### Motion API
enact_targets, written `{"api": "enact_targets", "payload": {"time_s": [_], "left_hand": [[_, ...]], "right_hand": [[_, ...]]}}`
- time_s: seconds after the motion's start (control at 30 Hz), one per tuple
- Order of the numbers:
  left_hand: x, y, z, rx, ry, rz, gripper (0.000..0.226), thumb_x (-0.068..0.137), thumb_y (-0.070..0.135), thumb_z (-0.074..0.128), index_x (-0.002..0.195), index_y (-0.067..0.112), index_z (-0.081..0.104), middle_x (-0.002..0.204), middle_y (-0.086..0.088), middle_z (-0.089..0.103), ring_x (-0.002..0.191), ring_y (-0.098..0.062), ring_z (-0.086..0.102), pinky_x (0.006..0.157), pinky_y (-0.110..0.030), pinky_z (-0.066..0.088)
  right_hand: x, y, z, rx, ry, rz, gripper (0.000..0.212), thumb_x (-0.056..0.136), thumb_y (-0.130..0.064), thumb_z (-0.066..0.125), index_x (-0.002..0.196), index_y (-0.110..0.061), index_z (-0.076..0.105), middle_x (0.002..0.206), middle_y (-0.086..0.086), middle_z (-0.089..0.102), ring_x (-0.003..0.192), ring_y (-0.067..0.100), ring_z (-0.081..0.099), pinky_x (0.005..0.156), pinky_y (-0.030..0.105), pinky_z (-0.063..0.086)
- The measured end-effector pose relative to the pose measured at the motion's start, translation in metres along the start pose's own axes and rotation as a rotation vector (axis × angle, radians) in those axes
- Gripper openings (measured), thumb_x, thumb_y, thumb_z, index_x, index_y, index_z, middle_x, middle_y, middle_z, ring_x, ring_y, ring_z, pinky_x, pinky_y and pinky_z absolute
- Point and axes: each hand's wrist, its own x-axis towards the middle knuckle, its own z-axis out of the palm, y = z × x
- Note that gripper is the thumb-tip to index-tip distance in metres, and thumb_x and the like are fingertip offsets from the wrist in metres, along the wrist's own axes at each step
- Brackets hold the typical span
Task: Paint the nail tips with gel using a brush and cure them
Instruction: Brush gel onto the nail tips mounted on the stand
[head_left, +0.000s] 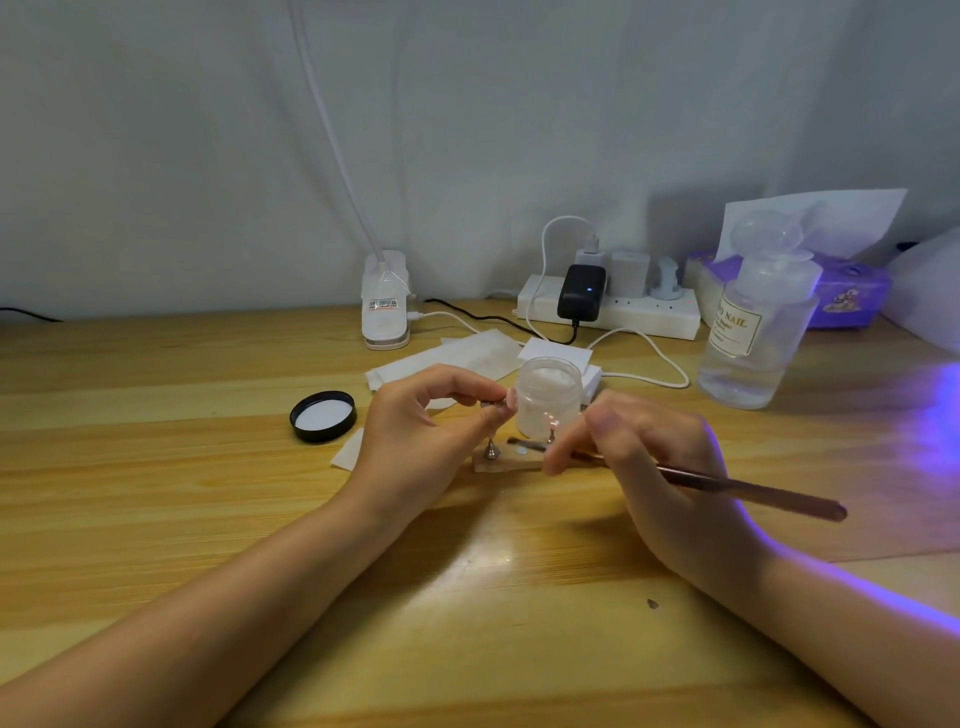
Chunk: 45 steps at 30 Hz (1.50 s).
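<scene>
Nail tip (510, 401) was pinched on its little metal stand between the thumb and fingers of the left hand (415, 431), held up just in front of the open gel jar (549, 396). Right hand (644, 457) was curled round the brush (727, 486) like a pen, bristle end pointing left over the small wooden holder base (506, 464), where two more metal stands sat. Looked to me like the painting step, brush about to meet the tip, so the next move would need a steady short stroke with both hands close together. Room was tight in the middle: jar right behind, black lid (323, 416) to the left, clear liquid bottle (753, 332) off to the right. Purple glow at the right edge suggested the curing lamp was that way, out of view.
</scene>
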Motion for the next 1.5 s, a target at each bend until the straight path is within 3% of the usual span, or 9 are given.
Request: {"api": "enact_targets", "payload": {"time_s": [0.17,0.33,0.47,0.57,0.83,0.97,1.13,1.33,1.5], "left_hand": [[0.0004,-0.0015,-0.0004,-0.003,-0.001,-0.011,0.006,0.068,0.026,0.073,0.073,0.029,0.070,0.071,0.019,0.066,0.081,-0.004,0.059,0.079,-0.023,0.048],[0.0003,-0.0017,0.0000,-0.007,0.005,-0.007,0.007,0.069,0.026,0.074,0.070,0.030,0.069,0.070,0.019,0.066,0.076,-0.001,0.058,0.075,-0.008,0.041],[0.0002,-0.0019,-0.0005,-0.010,0.000,-0.018,0.006,0.068,0.028,0.073,0.071,0.031,0.069,0.074,0.015,0.068,0.080,-0.006,0.059,0.077,-0.016,0.045],[0.0003,-0.0019,-0.0003,-0.015,0.003,-0.027,0.011,0.070,0.020,0.075,0.071,0.030,0.070,0.071,0.016,0.067,0.081,-0.010,0.060,0.078,-0.025,0.048],[-0.0004,0.0003,-0.0005,0.005,-0.002,-0.038,0.007,0.070,0.024,0.074,0.072,0.030,0.070,0.074,0.015,0.068,0.081,-0.006,0.060,0.074,-0.005,0.041],[-0.0003,-0.0004,-0.0012,-0.002,-0.004,-0.046,0.010,0.071,0.021,0.074,0.073,0.030,0.070,0.072,0.017,0.067,0.080,-0.009,0.060,0.079,-0.023,0.047],[0.0001,-0.0002,-0.0003,-0.011,0.012,-0.056,0.012,0.070,0.020,0.075,0.070,0.030,0.070,0.073,0.016,0.068,0.077,-0.004,0.060,0.071,-0.003,0.040],[-0.0014,0.0037,-0.0003,-0.108,0.007,-0.033,0.013,0.070,0.012,0.072,0.077,0.023,0.072,0.075,0.004,0.071,0.062,-0.001,0.061,0.064,-0.006,0.045],[-0.0013,0.0053,0.0000,-0.078,-0.007,0.030,0.021,0.075,0.006,0.068,0.086,0.024,0.070,0.083,0.005,0.070,0.075,-0.004,0.062,0.065,-0.008,0.046]], "right_hand": [[0.0042,-0.0002,-0.0002,-0.060,0.020,0.075,0.036,0.087,-0.040,0.037,0.083,-0.022,0.067,0.081,-0.014,0.064,0.082,0.004,0.058,0.071,0.016,0.042],[-0.0006,-0.0007,-0.0003,-0.036,-0.029,-0.039,0.040,0.089,-0.030,0.038,0.073,-0.013,0.069,0.073,-0.008,0.063,0.073,0.005,0.059,0.068,0.021,0.045],[0.0028,-0.0006,-0.0008,-0.022,0.062,0.075,0.040,0.087,-0.039,0.034,0.079,-0.018,0.068,0.078,-0.012,0.064,0.079,0.008,0.059,0.070,0.019,0.044],[0.0030,0.0005,0.0005,-0.058,0.013,0.078,0.038,0.088,-0.040,0.034,0.080,-0.023,0.068,0.077,-0.017,0.062,0.080,0.005,0.058,0.070,0.018,0.042],[0.0021,0.0010,-0.0004,0.016,0.062,0.067,0.040,0.090,-0.037,0.031,0.078,-0.020,0.066,0.077,-0.009,0.065,0.079,0.010,0.059,0.071,0.026,0.045],[0.0040,0.0006,0.0010,-0.027,0.004,0.096,0.039,0.089,-0.039,0.031,0.081,-0.023,0.066,0.080,-0.010,0.065,0.083,0.011,0.060,0.074,0.031,0.047],[0.0002,-0.0001,0.0014,0.021,-0.024,0.011,0.041,0.090,-0.031,0.035,0.075,-0.014,0.069,0.076,-0.006,0.065,0.075,0.005,0.060,0.070,0.021,0.044],[0.0019,0.0024,-0.0013,0.094,0.104,0.122,0.042,0.089,-0.038,0.032,0.077,-0.016,0.066,0.078,-0.003,0.067,0.078,0.007,0.060,0.070,0.015,0.043],[0.0039,0.0007,-0.0009,0.058,0.092,0.133,0.038,0.087,-0.040,0.033,0.079,-0.021,0.065,0.079,-0.010,0.065,0.079,0.001,0.057,0.066,0.009,0.038]]}}
